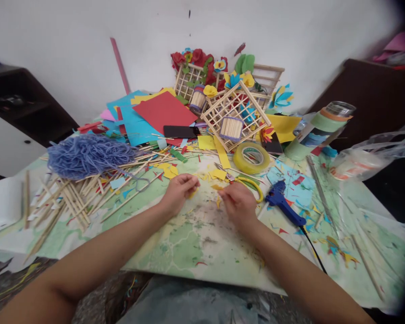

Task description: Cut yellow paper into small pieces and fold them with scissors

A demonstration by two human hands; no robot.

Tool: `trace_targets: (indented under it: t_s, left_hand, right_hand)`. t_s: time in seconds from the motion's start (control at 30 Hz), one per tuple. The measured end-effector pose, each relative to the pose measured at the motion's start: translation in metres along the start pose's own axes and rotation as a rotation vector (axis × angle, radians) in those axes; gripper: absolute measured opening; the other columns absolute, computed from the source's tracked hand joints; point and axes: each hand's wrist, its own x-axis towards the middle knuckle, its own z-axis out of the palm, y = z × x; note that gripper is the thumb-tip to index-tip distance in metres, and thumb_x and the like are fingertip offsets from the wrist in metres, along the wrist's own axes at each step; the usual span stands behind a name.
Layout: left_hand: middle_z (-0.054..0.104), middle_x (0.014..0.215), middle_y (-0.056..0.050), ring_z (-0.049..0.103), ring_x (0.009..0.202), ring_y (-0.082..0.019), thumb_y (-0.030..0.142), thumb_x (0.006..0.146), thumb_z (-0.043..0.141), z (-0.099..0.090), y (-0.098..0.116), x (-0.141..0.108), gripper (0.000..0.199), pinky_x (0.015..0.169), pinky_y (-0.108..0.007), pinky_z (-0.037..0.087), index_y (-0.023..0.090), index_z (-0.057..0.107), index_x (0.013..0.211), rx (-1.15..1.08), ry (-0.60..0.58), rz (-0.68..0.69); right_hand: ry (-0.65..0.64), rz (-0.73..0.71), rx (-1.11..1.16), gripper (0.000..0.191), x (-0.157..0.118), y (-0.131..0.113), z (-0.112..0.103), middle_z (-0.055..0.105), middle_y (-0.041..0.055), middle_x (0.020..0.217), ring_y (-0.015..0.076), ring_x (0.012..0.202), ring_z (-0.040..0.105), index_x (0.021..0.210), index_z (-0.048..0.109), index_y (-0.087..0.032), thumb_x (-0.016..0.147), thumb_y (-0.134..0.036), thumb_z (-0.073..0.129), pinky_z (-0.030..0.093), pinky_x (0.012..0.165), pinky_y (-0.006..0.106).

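In the head view, the left hand (pixel 179 194) and the right hand (pixel 237 203) are held low over the bench (pixel 202 256), close together. The fingers (pixel 190 181) of both hands are curled inward and partly closed; whether anything is gripped cannot be told. Small yellow paper scraps (pixel 218 194) are scattered between the hands, and more are strewn further up the bench. Yellow-handled scissors (pixel 250 186) are laid just beyond the right hand, near a blue glue gun (pixel 283 207) and a roll of tape (pixel 251 157).

Much work is shown as done: stick lattice frames (pixel 235 118) are piled at the back, with paper flowers (pixel 192 60) and small stick bundles among them. Much is also left lying unused: loose wooden sticks (pixel 70 202) are heaped on the left beside blue yarn (pixel 87 157), and a red paper sheet (pixel 164 112) and other coloured sheets are spread behind them.
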Motion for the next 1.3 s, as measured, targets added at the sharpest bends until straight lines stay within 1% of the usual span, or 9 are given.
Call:
trace_targets:
  t_s: [0.07, 0.17, 0.3, 0.47, 0.73, 1.0, 1.1, 1.17, 1.3]
  left_hand:
    - [0.062, 0.072, -0.005, 0.054, 0.061, -0.01, 0.04, 0.069, 0.068, 0.008, -0.002, -0.008, 0.029, 0.062, -0.022, 0.044, 0.012, 0.065, 0.075, -0.01, -0.145, -0.081]
    - [0.064, 0.071, -0.006, 0.056, 0.06, -0.011, 0.041, 0.07, 0.068, 0.013, -0.004, -0.016, 0.031, 0.06, -0.023, 0.044, 0.012, 0.065, 0.079, 0.001, -0.261, -0.151]
    - [0.062, 0.068, -0.001, 0.055, 0.06, -0.009, 0.033, 0.065, 0.074, 0.011, -0.007, -0.016, 0.024, 0.06, -0.021, 0.044, 0.014, 0.063, 0.075, -0.006, -0.235, -0.141]
    - [0.059, 0.067, 0.0, 0.054, 0.06, -0.009, 0.037, 0.066, 0.073, 0.009, -0.012, -0.015, 0.026, 0.057, -0.02, 0.044, 0.015, 0.062, 0.073, 0.088, -0.199, -0.105]
    - [0.062, 0.072, 0.0, 0.054, 0.061, -0.01, 0.033, 0.061, 0.075, 0.008, -0.009, -0.017, 0.03, 0.056, -0.02, 0.043, 0.016, 0.063, 0.082, 0.299, -0.229, 0.011]
    - [0.061, 0.072, 0.0, 0.053, 0.064, -0.01, 0.028, 0.06, 0.075, 0.007, -0.006, -0.015, 0.028, 0.06, -0.022, 0.041, 0.015, 0.063, 0.082, 0.312, -0.172, 0.085]
    - [0.058, 0.068, 0.001, 0.051, 0.061, -0.009, 0.028, 0.062, 0.073, 0.004, -0.008, -0.013, 0.024, 0.058, -0.021, 0.039, 0.016, 0.064, 0.081, 0.287, -0.127, 0.085]
    - [0.059, 0.068, 0.001, 0.051, 0.062, -0.009, 0.029, 0.064, 0.072, 0.001, -0.009, -0.011, 0.023, 0.058, -0.021, 0.039, 0.016, 0.065, 0.081, 0.263, -0.12, 0.081]
    - [0.061, 0.071, 0.0, 0.051, 0.061, -0.009, 0.032, 0.066, 0.07, -0.004, -0.01, -0.008, 0.024, 0.054, -0.019, 0.037, 0.016, 0.065, 0.084, 0.275, -0.088, 0.087]
  right_hand:
    - [-0.122, -0.139, -0.115, 0.027, -0.003, -0.002, 0.005, 0.059, 0.0038, 0.062, 0.0155, 0.064, 0.049, 0.065, 0.06, -0.019, 0.088, -0.028, 0.049, 0.035, 0.065, 0.03]
    - [-0.178, -0.216, -0.25, 0.03, -0.006, -0.003, 0.009, 0.06, 0.0045, 0.063, 0.0154, 0.063, 0.048, 0.066, 0.061, -0.019, 0.089, -0.03, 0.047, 0.033, 0.064, 0.03]
    - [-0.188, -0.208, -0.254, 0.03, -0.007, -0.004, 0.01, 0.061, 0.0049, 0.065, 0.0154, 0.065, 0.049, 0.067, 0.062, -0.018, 0.089, -0.032, 0.047, 0.033, 0.065, 0.029]
    - [-0.234, -0.109, -0.097, 0.028, -0.008, -0.008, 0.008, 0.06, 0.0049, 0.067, 0.0153, 0.067, 0.05, 0.071, 0.061, -0.017, 0.087, -0.035, 0.048, 0.035, 0.066, 0.028]
    - [-0.246, 0.263, 0.223, 0.039, -0.009, -0.009, 0.013, 0.049, -0.0012, 0.052, 0.0102, 0.051, 0.042, 0.053, 0.047, -0.018, 0.087, -0.034, 0.042, 0.032, 0.051, 0.024]
    - [-0.324, 0.253, 0.242, 0.04, -0.005, -0.009, 0.013, 0.044, -0.0032, 0.048, 0.0095, 0.047, 0.042, 0.053, 0.044, -0.018, 0.089, -0.035, 0.037, 0.032, 0.048, 0.022]
    - [-0.315, 0.201, 0.091, 0.029, 0.007, -0.003, -0.003, 0.054, 0.0021, 0.061, 0.0142, 0.06, 0.048, 0.061, 0.053, -0.017, 0.085, -0.032, 0.045, 0.034, 0.057, 0.026]
    - [-0.297, 0.149, -0.323, 0.019, 0.015, 0.005, -0.014, 0.061, 0.0087, 0.076, 0.0202, 0.074, 0.053, 0.076, 0.059, -0.016, 0.082, -0.029, 0.048, 0.036, 0.066, 0.03]
    - [-0.371, 0.286, -0.731, 0.028, 0.023, 0.022, -0.026, 0.063, 0.0172, 0.085, 0.0274, 0.083, 0.056, 0.086, 0.06, -0.012, 0.078, -0.036, 0.051, 0.037, 0.069, 0.034]
